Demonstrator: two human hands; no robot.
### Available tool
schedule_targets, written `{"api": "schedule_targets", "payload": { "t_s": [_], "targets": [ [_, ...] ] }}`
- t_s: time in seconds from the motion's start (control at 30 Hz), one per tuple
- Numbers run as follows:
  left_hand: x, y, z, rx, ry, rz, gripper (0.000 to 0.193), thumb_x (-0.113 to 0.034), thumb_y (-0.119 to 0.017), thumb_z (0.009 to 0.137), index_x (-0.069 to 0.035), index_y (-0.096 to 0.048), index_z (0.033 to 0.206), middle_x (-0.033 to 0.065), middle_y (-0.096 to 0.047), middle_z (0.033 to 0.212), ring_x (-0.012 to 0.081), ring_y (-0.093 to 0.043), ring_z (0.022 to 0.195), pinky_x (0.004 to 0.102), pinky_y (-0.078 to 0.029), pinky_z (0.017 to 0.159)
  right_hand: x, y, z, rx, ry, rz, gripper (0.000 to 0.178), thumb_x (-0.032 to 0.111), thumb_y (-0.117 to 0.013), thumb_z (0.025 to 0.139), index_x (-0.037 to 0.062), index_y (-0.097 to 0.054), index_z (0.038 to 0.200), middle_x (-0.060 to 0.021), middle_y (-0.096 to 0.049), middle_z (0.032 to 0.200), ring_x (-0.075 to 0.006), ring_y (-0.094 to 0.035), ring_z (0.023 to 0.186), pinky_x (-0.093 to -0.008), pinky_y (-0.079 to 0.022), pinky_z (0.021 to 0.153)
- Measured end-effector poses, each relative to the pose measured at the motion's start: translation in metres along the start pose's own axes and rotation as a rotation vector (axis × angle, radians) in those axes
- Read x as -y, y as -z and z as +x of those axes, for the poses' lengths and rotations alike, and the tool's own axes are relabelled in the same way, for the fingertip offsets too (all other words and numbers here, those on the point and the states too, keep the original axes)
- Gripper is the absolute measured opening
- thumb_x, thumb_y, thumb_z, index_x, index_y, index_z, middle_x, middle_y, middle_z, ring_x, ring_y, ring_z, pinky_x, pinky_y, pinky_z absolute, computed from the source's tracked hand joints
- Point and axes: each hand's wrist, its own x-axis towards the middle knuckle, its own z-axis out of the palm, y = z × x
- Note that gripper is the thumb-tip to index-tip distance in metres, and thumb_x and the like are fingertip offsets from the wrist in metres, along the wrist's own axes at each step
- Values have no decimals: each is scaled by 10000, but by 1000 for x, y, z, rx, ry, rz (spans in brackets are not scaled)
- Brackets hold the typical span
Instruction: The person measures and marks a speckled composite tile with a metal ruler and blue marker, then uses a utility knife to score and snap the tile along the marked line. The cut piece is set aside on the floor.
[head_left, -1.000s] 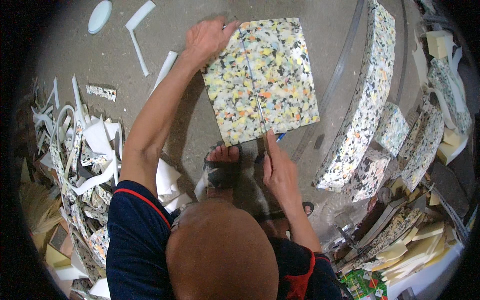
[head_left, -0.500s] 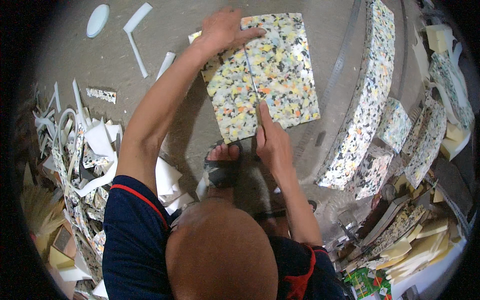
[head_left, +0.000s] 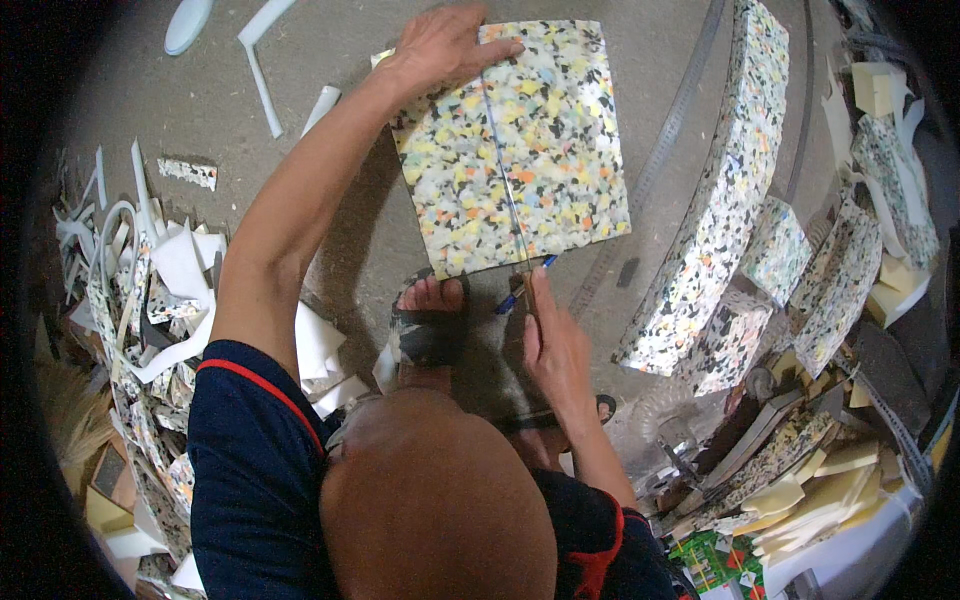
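Observation:
A square sheet of speckled multicoloured foam (head_left: 570, 140) lies flat on the floor before my feet. My left hand (head_left: 440, 50) presses on its far left corner, thumb stretched over the surface. In my closed right hand (head_left: 560, 350) is a knife (head_left: 515, 215), its long thin blade along a line down the sheet's middle and its handle just past the near edge. My forefinger lies along the handle. A blue pen (head_left: 510, 298) is on the floor beneath the handle, partly hidden. How deep the blade sits I cannot tell.
Long speckled foam strips and blocks (head_left: 715, 210) stand to the right, beside a metal ruler (head_left: 665, 140). White and speckled foam scraps (head_left: 165, 290) are heaped at the left. My sandalled foot (head_left: 430, 310) is close to the sheet's near edge.
My right hand has drawn the knife back toward me, so the handle has moved off the sheet. The blue pen now shows. My left hand still presses the far corner.

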Motion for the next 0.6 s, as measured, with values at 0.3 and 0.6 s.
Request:
{"api": "schedule_targets", "payload": {
  "t_s": [0.3,0.6],
  "targets": [
    [-8,7,10,97,-22,119,750,-715,-695,798,-47,-710,1138,228,-723,1039,382,-700,984,479,-537,845,1,-25,68,-51,38,-12,673,35,-585,933,138,-363,1560,-266,-637,880,-440,-624,730,-504,-506,663],
    [-19,22,-2,193,100,-202,618,-496,-538,971,-8,-560,1349,264,-544,1383,430,-454,1332,503,-350,1130,-13,-11,-8,-1,0,-50,674,142,-604,949,208,-356,1573,-187,-605,764,-386,-635,655,-495,-523,565]
  ]
}}
